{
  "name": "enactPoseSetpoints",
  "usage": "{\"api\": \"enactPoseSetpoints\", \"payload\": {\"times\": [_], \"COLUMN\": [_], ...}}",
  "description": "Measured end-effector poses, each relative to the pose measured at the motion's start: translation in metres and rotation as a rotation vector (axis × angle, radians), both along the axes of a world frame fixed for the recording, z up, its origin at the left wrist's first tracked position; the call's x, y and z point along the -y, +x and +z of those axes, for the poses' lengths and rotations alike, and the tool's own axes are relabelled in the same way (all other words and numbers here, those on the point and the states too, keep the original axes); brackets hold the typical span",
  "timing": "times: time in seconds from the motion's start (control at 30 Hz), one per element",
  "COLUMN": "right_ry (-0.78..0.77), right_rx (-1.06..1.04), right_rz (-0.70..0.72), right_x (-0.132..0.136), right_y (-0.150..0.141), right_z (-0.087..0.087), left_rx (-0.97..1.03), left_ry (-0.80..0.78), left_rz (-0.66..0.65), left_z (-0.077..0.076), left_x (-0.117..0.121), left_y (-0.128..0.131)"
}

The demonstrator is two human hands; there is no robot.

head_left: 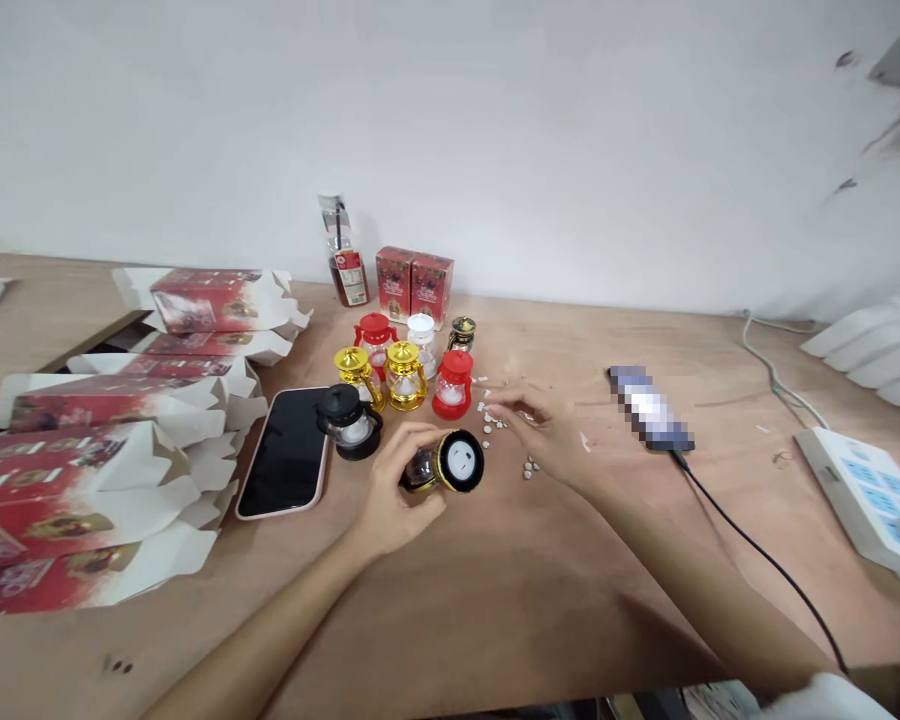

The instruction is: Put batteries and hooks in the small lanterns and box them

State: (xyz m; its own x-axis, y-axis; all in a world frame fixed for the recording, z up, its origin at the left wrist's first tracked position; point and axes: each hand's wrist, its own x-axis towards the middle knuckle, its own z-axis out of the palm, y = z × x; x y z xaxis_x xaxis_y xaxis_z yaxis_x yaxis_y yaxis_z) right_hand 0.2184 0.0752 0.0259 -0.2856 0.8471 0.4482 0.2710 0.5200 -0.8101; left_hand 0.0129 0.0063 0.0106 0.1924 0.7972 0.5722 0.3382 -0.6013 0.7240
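Observation:
My left hand (pixel 399 495) is wrapped round a small black and gold lantern (pixel 422 468), which lies tilted on its side. Its round base (pixel 462 461), black with a white disc in the middle, faces toward me. Over the scattered small silvery button cells (pixel 487 430), my right hand (pixel 544 430) has its fingertips drawn together; anything between them is too small to make out. Beyond my left hand stand a black lantern (pixel 350 425), two gold lanterns (pixel 405 378), two red lanterns (pixel 452 385), a white lantern (pixel 421 335) and a bronze-coloured lantern (pixel 462 333).
Flattened red and white cartons (pixel 67 480) are heaped at the left beside a dark-screened phone (pixel 283 455). Two red boxes (pixel 414 285) and a bottle (pixel 345 265) stand near the wall. At the right lie a phone (pixel 649 408) on a black cable (pixel 757 545) and a power strip (pixel 866 495).

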Motion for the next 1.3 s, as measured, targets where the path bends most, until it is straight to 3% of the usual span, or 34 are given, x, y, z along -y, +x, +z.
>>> {"api": "enactPoseSetpoints", "payload": {"times": [0.17,0.3,0.5,0.63,0.73,0.83,1.03,1.3], "right_ry": [-0.244,-0.257,-0.243,0.002,0.265,0.448,0.604,0.691], "right_rx": [0.062,0.07,-0.046,-0.115,0.012,0.122,0.263,0.454], "right_rz": [-0.088,-0.102,-0.101,0.046,0.217,0.291,0.293,0.308], "right_x": [-0.031,-0.048,-0.013,0.023,0.036,0.039,0.038,0.046], "right_y": [0.002,0.003,-0.004,-0.01,-0.011,-0.01,-0.005,-0.006], "right_z": [-0.018,-0.023,-0.003,0.016,0.024,0.023,0.016,0.028], "left_rx": [-0.003,0.005,0.011,0.021,0.026,0.028,0.015,0.006], "left_ry": [-0.014,-0.008,0.006,0.014,0.027,0.041,0.034,0.047], "left_rz": [0.016,0.026,0.008,-0.015,-0.015,-0.012,-0.01,-0.005], "left_z": [-0.001,-0.002,-0.001,-0.001,-0.001,0.0,-0.001,-0.004], "left_x": [-0.001,-0.002,-0.002,-0.002,-0.002,-0.002,-0.003,-0.003], "left_y": [0.0,-0.001,-0.001,-0.001,-0.001,-0.001,-0.002,0.0]}}
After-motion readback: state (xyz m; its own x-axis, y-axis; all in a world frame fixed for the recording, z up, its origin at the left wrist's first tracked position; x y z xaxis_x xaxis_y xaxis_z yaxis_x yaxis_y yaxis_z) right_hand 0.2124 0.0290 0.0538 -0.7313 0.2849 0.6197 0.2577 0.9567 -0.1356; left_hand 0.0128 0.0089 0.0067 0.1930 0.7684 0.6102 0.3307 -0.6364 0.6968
